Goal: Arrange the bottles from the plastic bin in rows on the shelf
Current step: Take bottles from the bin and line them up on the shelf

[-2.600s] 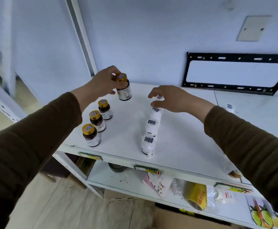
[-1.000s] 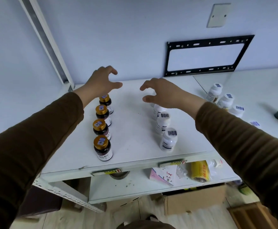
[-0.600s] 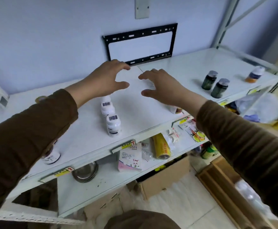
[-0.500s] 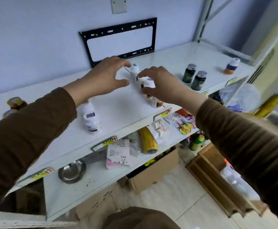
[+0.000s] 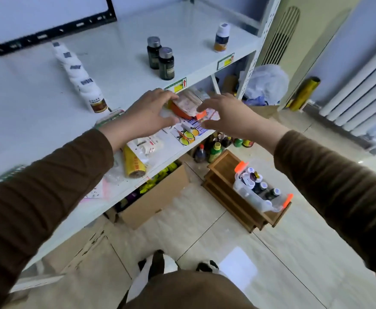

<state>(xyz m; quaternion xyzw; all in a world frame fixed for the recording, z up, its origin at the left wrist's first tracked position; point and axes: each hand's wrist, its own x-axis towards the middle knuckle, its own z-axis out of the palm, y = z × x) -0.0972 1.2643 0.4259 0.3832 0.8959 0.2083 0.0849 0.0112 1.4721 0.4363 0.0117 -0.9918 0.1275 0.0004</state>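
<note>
White metal makes up the shelf [image 5: 126, 70], which fills the left and far side. On the floor to the right, a clear plastic bin [image 5: 258, 192] with orange clips sits on a wooden crate [image 5: 227, 175] and holds several bottles. A row of white bottles [image 5: 80, 74] runs front to back on the shelf's left; two dark bottles [image 5: 161, 59] stand touching further right. Both hands hover empty in mid-air, the left hand [image 5: 146, 114] and right hand [image 5: 229, 117] with fingers spread and loosely bent.
</note>
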